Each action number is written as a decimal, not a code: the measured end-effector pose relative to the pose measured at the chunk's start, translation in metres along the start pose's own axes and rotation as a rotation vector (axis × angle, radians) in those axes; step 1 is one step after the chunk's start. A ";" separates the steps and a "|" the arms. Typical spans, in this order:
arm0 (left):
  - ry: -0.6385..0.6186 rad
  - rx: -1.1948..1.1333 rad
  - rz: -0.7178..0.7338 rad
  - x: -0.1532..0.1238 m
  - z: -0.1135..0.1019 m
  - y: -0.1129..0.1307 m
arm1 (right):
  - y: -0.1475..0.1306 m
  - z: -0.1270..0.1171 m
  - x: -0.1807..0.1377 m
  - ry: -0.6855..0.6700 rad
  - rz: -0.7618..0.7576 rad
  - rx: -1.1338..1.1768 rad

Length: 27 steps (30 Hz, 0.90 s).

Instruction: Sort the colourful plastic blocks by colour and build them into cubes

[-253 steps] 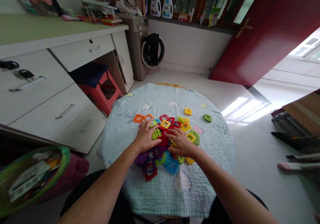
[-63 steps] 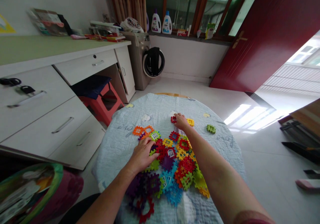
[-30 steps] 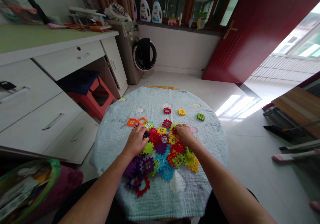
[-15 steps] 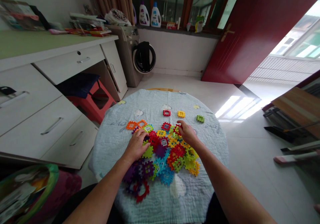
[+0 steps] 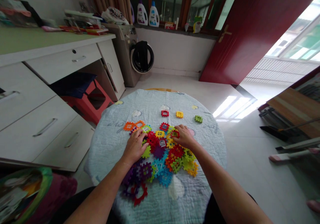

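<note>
My left hand (image 5: 135,146) rests on the left side of a heap of colourful interlocking plastic blocks, its fingers spread and thumb apart. Under and beside it are a lime-green block (image 5: 146,151) and a green one with a white window (image 5: 146,128). At the heap's upper right, my right hand (image 5: 185,137) has its fingers curled over a red open-framed block (image 5: 175,133), partly covered by the fingertips. Beyond the heap lie a red block (image 5: 165,113), a yellow block (image 5: 179,114) and a green block (image 5: 198,119), spaced in a row.
The blocks lie on a round table with a pale blue cloth (image 5: 107,154). A red stool (image 5: 97,107) and white drawers (image 5: 50,127) stand left, a bin (image 5: 47,190) lower left. Behind are a washing machine (image 5: 127,57) and a red door (image 5: 232,34). A person's foot shows at right.
My right hand has lowered slightly toward me, its fingers coming down over the red block. The left hand keeps nearly the same place on the heap. The whole view has shifted a little.
</note>
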<state>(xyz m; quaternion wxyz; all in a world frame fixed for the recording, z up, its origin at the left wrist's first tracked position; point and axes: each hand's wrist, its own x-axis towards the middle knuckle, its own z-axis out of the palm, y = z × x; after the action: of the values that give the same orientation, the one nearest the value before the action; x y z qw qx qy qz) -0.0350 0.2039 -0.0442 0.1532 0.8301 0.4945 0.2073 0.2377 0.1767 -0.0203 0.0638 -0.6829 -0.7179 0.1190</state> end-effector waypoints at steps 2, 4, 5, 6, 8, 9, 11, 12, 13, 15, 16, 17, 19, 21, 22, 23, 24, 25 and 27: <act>0.023 0.000 0.004 0.001 0.001 0.000 | -0.001 0.000 0.000 -0.029 0.006 -0.012; 0.048 -0.011 -0.005 0.001 0.002 0.000 | -0.002 0.001 0.001 -0.030 0.009 -0.005; 0.056 -0.021 -0.012 0.002 0.002 -0.001 | -0.002 0.001 0.001 -0.023 0.012 0.003; 0.059 -0.031 -0.021 0.003 0.003 -0.001 | -0.002 0.002 0.002 -0.014 0.013 0.013; 0.052 -0.051 -0.039 0.006 0.003 -0.001 | -0.001 0.002 0.002 0.004 0.012 0.041; 0.041 -0.059 -0.047 0.008 0.002 -0.001 | 0.000 0.001 0.003 0.016 0.010 0.062; 0.012 -0.063 -0.059 0.012 -0.001 0.000 | 0.004 0.000 0.006 0.044 0.009 0.114; -0.005 -0.058 -0.062 0.015 -0.003 0.001 | 0.007 -0.001 0.010 0.058 0.012 0.141; -0.021 -0.051 -0.063 0.018 -0.006 0.001 | 0.009 -0.003 0.014 0.070 0.013 0.165; -0.040 -0.043 -0.063 0.022 -0.010 0.002 | 0.012 -0.006 0.028 0.087 0.010 0.201; -0.038 -0.046 -0.065 0.023 -0.012 0.002 | 0.013 -0.007 0.037 0.096 0.006 0.212; -0.029 -0.054 -0.067 0.024 -0.012 0.002 | 0.013 -0.008 0.047 0.107 0.001 0.219; 0.000 -0.081 -0.065 0.025 -0.011 -0.001 | 0.010 -0.009 0.070 0.129 0.002 0.225; 0.031 -0.104 -0.059 0.026 -0.008 -0.006 | 0.006 -0.006 0.094 0.141 0.005 0.212; 0.043 -0.111 -0.059 0.026 -0.006 -0.008 | 0.005 -0.004 0.106 0.140 0.005 0.197; 0.051 -0.115 -0.062 0.027 -0.005 -0.011 | 0.003 -0.002 0.117 0.133 0.005 0.176; 0.055 -0.116 -0.068 0.028 -0.003 -0.012 | 0.002 0.000 0.127 0.123 0.004 0.152; 0.057 -0.115 -0.075 0.029 -0.003 -0.014 | 0.002 0.003 0.137 0.111 -0.001 0.127; 0.057 -0.110 -0.086 0.031 -0.002 -0.016 | 0.002 0.007 0.153 0.079 -0.012 0.078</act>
<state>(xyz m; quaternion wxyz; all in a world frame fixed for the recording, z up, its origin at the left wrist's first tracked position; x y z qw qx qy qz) -0.0348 0.2389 -0.0435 0.1933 0.7922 0.5216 0.2508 0.2291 0.3285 -0.0383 0.1194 -0.6796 -0.7138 0.1195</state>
